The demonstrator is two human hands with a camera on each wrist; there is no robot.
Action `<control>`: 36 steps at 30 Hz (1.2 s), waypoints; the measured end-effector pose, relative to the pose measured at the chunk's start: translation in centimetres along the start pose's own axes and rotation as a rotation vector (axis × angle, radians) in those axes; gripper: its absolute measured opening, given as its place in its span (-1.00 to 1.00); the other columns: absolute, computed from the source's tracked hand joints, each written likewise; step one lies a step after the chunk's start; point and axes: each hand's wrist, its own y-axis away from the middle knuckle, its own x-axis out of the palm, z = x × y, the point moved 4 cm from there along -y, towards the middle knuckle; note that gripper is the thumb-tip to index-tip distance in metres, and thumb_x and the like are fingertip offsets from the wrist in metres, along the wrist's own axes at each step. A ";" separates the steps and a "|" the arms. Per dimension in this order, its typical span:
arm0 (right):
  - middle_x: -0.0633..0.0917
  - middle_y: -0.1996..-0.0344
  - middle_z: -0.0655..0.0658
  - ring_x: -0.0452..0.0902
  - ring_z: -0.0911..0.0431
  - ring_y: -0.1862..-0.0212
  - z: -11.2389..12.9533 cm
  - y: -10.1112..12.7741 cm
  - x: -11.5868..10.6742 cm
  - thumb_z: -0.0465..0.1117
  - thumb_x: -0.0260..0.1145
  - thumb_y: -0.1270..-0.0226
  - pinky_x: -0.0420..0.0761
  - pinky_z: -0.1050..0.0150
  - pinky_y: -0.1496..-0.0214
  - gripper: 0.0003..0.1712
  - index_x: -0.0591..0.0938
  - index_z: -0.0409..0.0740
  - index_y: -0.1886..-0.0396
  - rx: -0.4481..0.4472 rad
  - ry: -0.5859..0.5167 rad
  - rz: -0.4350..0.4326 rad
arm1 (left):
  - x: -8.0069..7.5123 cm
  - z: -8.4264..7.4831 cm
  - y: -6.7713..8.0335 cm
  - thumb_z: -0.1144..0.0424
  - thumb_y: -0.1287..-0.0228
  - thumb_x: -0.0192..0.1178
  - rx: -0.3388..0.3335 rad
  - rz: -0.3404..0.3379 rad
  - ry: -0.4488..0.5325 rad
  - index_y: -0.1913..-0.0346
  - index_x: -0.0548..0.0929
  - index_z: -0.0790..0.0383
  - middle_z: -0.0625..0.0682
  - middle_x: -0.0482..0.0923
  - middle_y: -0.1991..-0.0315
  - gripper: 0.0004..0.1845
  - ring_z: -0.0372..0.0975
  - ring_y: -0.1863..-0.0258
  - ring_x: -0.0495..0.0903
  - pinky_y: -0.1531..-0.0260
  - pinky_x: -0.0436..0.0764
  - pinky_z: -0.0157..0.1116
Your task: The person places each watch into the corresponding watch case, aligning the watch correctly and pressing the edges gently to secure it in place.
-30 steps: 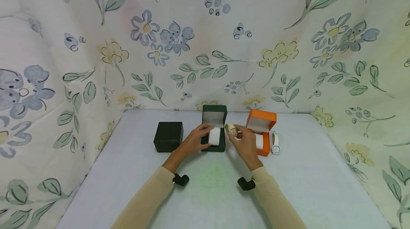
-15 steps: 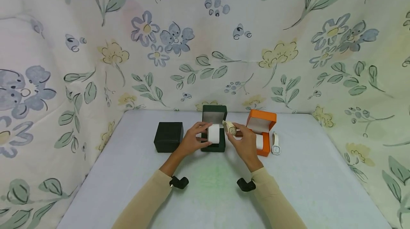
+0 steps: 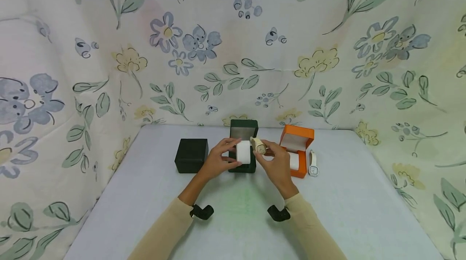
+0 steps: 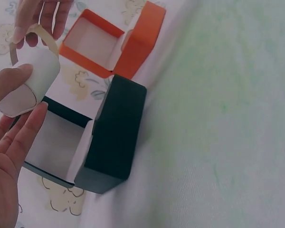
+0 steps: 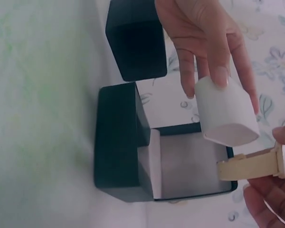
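Pale tabletop (image 3: 145,195), floral backdrop: left hand (image 3: 218,159) pinching white cushion (image 3: 243,151) above open dark green box (image 3: 243,130), right hand (image 3: 276,163) gripping cream watch (image 3: 258,146) just beside it, orange box (image 3: 296,138) to right.

beige watch (image 5: 256,164) dial cut off at edge; white watch (image 3: 313,163) face too small

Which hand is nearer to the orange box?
Right. The right hand, holding a beige watch, is just beside the orange box; the left hand is farther, holding the white cushion.
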 end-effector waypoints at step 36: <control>0.72 0.04 -0.16 0.73 0.03 0.10 2.8 0.6 -0.7 -0.46 0.53 -0.14 0.74 0.11 -0.01 -0.29 0.56 -0.27 -0.33 -0.173 -0.070 0.247 | 0.4 -2.7 0.2 0.60 -0.12 0.43 0.030 -0.044 0.020 -0.42 0.37 0.51 0.32 0.33 -0.30 -0.23 0.25 -0.11 0.54 0.11 0.75 -0.17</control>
